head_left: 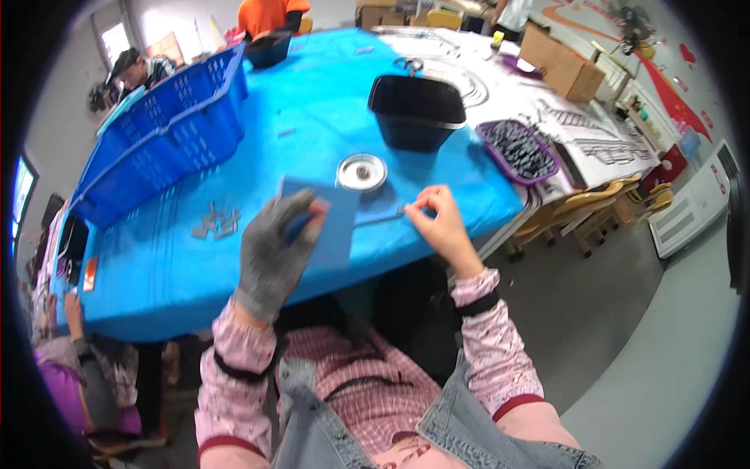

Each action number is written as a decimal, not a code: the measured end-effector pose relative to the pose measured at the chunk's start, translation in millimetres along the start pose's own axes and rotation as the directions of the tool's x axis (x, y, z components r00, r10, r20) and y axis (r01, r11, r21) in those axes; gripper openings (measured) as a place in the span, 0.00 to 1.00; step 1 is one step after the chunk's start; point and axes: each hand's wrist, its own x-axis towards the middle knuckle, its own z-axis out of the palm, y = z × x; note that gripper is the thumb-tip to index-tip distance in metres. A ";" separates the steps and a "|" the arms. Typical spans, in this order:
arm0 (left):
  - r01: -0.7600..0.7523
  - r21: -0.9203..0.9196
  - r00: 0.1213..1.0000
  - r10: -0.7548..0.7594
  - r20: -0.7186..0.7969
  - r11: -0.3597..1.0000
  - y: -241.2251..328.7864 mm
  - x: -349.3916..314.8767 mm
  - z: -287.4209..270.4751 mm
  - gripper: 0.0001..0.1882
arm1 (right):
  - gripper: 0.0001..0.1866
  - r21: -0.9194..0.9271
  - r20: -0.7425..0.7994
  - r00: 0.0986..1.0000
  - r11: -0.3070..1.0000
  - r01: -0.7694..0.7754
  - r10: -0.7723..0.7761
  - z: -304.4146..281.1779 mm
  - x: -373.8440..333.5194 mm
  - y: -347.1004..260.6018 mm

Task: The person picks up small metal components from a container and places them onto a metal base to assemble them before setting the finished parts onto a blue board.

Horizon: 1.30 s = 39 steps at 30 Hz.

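My left hand (275, 248), in a grey knit glove, grips a flat light-blue rectangular block (328, 219) above the near edge of the blue-covered table (312, 125). My bare right hand (437, 219) pinches a small thin grey strip (394, 213) that lies beside the block on the table. A round metal tin (362, 171) sits just beyond the block. A small heap of grey metal pieces (215, 223) lies to the left of my left hand.
A black plastic bin (416, 109) stands past the tin. A purple tray of dark parts (519, 150) sits at the right. Blue crates (168, 129) line the left side. A cardboard box (558, 62) stands far right. Other people sit at the far end and lower left.
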 end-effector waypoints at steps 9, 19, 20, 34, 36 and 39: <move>0.078 0.171 0.972 -0.113 0.205 0.982 17.9 43.9 74.9 0.12 | 0.08 0.038 0.044 0.997 0.997 -0.068 0.066 7.1 6.3 6.4; 0.010 0.307 0.934 -0.118 0.338 0.952 7.7 59.1 114.8 0.11 | 0.08 -0.104 -0.024 0.999 0.994 -0.028 0.026 7.9 2.1 5.5; 0.009 0.304 0.933 -0.117 0.340 0.953 9.1 60.8 116.2 0.11 | 0.07 -0.110 -0.018 0.999 0.994 -0.029 0.027 7.6 1.9 6.0; -0.023 0.014 0.999 0.024 -0.022 1.000 -18.9 52.1 61.6 0.10 | 0.05 -0.022 0.052 0.998 0.999 -0.031 0.032 1.5 7.0 5.1; 0.226 -0.245 0.972 -0.234 -0.007 0.943 -29.1 33.2 38.5 0.12 | 0.05 -0.034 0.024 1.000 0.999 0.002 -0.001 -0.8 7.3 5.4; 0.419 -0.361 0.894 -0.447 0.005 0.833 -57.7 -9.6 11.9 0.15 | 0.06 0.063 0.013 0.997 0.996 -0.070 0.070 -11.0 11.2 7.8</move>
